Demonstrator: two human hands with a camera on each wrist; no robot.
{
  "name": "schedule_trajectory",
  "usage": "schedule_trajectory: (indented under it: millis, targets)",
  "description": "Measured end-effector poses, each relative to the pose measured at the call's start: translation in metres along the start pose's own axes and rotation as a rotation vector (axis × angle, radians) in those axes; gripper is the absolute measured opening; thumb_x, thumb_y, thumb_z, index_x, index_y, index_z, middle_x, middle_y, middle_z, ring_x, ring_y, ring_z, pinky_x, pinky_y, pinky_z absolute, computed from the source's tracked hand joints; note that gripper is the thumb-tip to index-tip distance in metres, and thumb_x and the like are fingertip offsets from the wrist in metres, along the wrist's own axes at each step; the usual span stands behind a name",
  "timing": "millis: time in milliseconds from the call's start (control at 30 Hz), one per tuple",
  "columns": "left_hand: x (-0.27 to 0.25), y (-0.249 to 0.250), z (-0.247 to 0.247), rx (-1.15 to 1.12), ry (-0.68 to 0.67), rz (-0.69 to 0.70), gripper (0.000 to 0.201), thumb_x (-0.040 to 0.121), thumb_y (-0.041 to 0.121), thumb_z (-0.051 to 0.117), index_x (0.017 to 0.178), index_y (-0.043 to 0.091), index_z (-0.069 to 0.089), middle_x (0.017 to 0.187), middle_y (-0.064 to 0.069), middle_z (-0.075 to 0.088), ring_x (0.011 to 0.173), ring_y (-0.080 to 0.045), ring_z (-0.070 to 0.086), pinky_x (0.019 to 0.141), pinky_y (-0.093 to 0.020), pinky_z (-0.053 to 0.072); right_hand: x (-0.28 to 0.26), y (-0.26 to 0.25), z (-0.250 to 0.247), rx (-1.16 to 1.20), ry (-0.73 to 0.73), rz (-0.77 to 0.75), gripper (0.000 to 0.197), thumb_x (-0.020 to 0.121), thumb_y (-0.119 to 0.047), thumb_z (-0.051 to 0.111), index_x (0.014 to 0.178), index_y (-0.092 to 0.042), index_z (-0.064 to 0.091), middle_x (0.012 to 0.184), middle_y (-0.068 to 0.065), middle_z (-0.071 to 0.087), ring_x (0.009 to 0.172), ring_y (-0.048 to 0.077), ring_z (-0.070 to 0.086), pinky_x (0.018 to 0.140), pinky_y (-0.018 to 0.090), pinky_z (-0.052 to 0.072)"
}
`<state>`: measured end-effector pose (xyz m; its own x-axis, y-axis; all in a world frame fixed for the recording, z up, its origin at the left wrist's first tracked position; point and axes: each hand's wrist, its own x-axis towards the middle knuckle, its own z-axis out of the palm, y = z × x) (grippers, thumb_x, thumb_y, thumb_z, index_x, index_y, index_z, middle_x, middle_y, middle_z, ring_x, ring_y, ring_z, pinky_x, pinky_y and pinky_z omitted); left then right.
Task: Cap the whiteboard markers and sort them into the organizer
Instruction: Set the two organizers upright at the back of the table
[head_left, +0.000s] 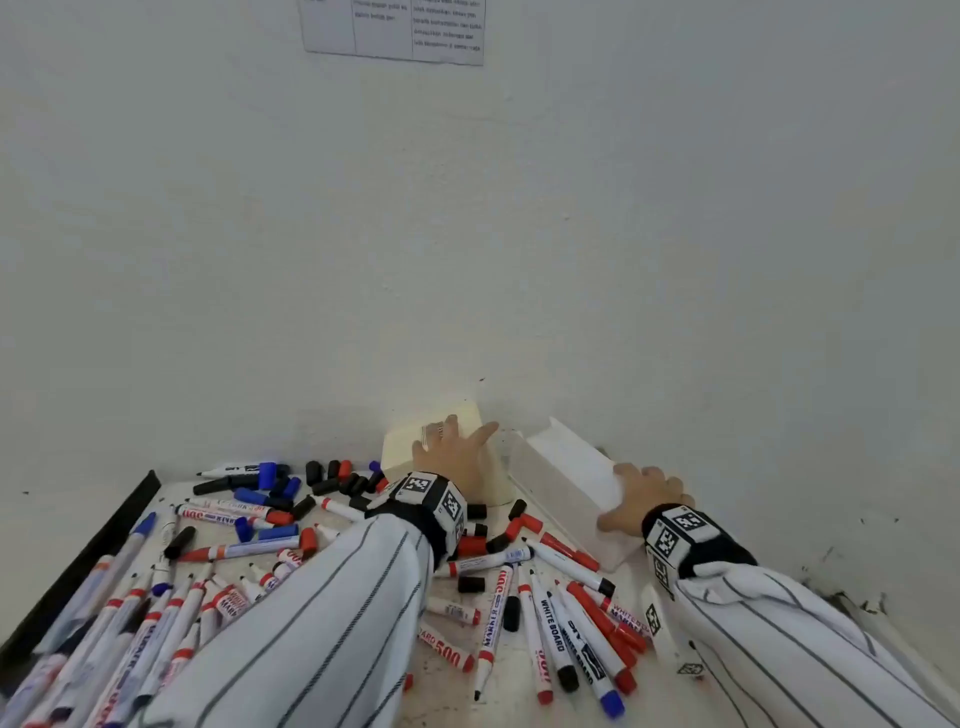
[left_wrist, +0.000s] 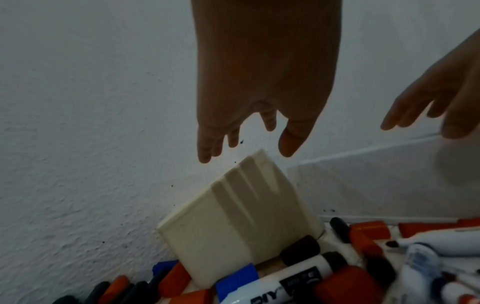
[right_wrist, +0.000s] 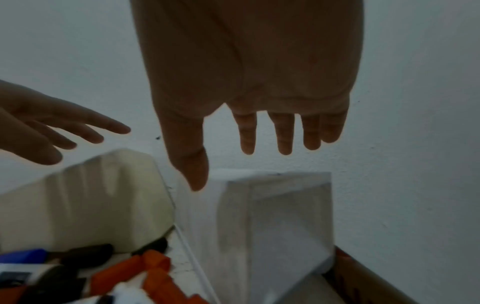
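Observation:
Many whiteboard markers (head_left: 550, 629) and loose red, blue and black caps (head_left: 332, 480) lie scattered over the table. A cream organizer box (head_left: 400, 447) (left_wrist: 233, 222) (right_wrist: 85, 203) stands against the wall. My left hand (head_left: 457, 452) (left_wrist: 246, 139) hovers over it with fingers spread and holds nothing. Right of it stands a white organizer box (head_left: 566, 478) (right_wrist: 275, 222). My right hand (head_left: 639, 499) (right_wrist: 254, 154) is above its near end, fingers straight, also empty. The wrist views show air between each hand and its box.
A white wall (head_left: 467, 234) rises right behind the boxes, with a printed sheet (head_left: 395, 28) high up. A dark strip (head_left: 88, 561) borders the table on the left. A long bundle of markers (head_left: 130, 639) fills the near left.

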<state>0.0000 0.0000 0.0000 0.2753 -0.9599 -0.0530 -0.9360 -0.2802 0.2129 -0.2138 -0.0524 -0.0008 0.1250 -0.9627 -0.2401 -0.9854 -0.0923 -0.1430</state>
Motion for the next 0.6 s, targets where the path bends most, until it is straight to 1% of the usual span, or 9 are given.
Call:
schedule_trajectory:
  millis: [67,167,200,233,300,333,467,533,600]
  targets:
    - [0.006,-0.001,0.000,0.077,-0.038,-0.039,0.078,0.090,0.004,0.039,0.144,0.047,0.002,0.155,-0.013,-0.003,0.142,-0.036,0.002,0.114,-0.053,0.013,0.003,0.004,0.003,-0.017,-0.057,0.014,0.090,0.071,-0.043,0.070,0.142,-0.030,0.016,0.138,0.007,0.032,0.126,0.030,0.031,0.102,0.041,0.032]
    - [0.016,-0.006,0.003,0.114,-0.070,-0.045,0.080,0.092,-0.002,0.034,0.143,0.049,-0.002,0.155,-0.015,-0.006,0.141,-0.040,0.006,0.113,-0.055,0.018,0.010,0.006,0.005,0.010,-0.097,0.022,0.091,0.070,-0.036,0.073,0.141,-0.030,0.016,0.132,0.008,0.034,0.123,0.030,0.032,0.098,0.040,0.038]
    - [0.017,-0.007,0.004,0.112,-0.085,-0.025,0.078,0.092,-0.002,0.033,0.144,0.048,0.003,0.154,-0.016,0.001,0.139,-0.042,0.013,0.111,-0.054,0.023,0.011,0.006,0.004,0.015,-0.101,0.018,0.090,0.070,-0.034,0.074,0.140,-0.030,0.017,0.131,0.009,0.034,0.122,0.030,0.033,0.097,0.039,0.039]
    - [0.019,-0.010,0.004,0.102,-0.082,0.007,0.076,0.090,-0.003,0.034,0.144,0.046,0.010,0.150,-0.017,0.013,0.133,-0.042,0.025,0.106,-0.053,0.032,0.013,0.006,0.001,0.021,-0.101,0.012,0.089,0.069,-0.035,0.074,0.139,-0.032,0.019,0.129,0.008,0.035,0.121,0.030,0.033,0.096,0.039,0.040]
    - [0.023,-0.016,0.003,0.073,-0.041,0.064,0.073,0.085,-0.006,0.036,0.140,0.040,0.024,0.131,-0.013,0.037,0.114,-0.035,0.045,0.092,-0.047,0.047,0.015,0.008,-0.009,0.039,-0.074,-0.003,0.088,0.066,-0.038,0.074,0.137,-0.035,0.024,0.126,0.008,0.037,0.119,0.029,0.034,0.096,0.039,0.041]
    - [0.024,-0.017,0.002,0.052,-0.030,0.083,0.071,0.084,-0.007,0.037,0.138,0.037,0.027,0.123,-0.011,0.042,0.108,-0.032,0.050,0.087,-0.044,0.049,0.015,0.008,-0.015,0.055,-0.059,-0.011,0.086,0.064,-0.040,0.074,0.136,-0.036,0.027,0.125,0.008,0.037,0.118,0.029,0.035,0.096,0.040,0.040]
    - [0.023,-0.022,-0.003,0.004,0.000,0.128,0.070,0.082,-0.009,0.036,0.136,0.035,0.031,0.118,-0.006,0.048,0.105,-0.025,0.053,0.085,-0.038,0.048,0.013,0.005,-0.038,0.147,0.022,-0.048,0.074,0.064,-0.041,0.074,0.129,-0.036,0.038,0.124,0.009,0.037,0.117,0.032,0.038,0.098,0.043,0.040]
    - [0.020,-0.024,-0.006,-0.023,0.036,0.144,0.066,0.085,-0.008,0.034,0.136,0.034,0.033,0.116,-0.004,0.051,0.105,-0.023,0.052,0.080,-0.031,0.043,0.012,0.001,-0.048,0.226,0.063,-0.075,0.068,0.065,-0.039,0.073,0.126,-0.031,0.044,0.122,0.010,0.037,0.114,0.033,0.043,0.095,0.040,0.043]
    - [0.017,-0.025,-0.011,-0.058,0.066,0.157,0.062,0.088,-0.006,0.033,0.134,0.035,0.037,0.105,-0.002,0.053,0.096,-0.021,0.051,0.073,-0.028,0.037,0.010,-0.004,-0.056,0.241,0.093,-0.096,0.065,0.066,-0.039,0.073,0.125,-0.029,0.047,0.123,0.011,0.038,0.114,0.033,0.044,0.095,0.038,0.043]
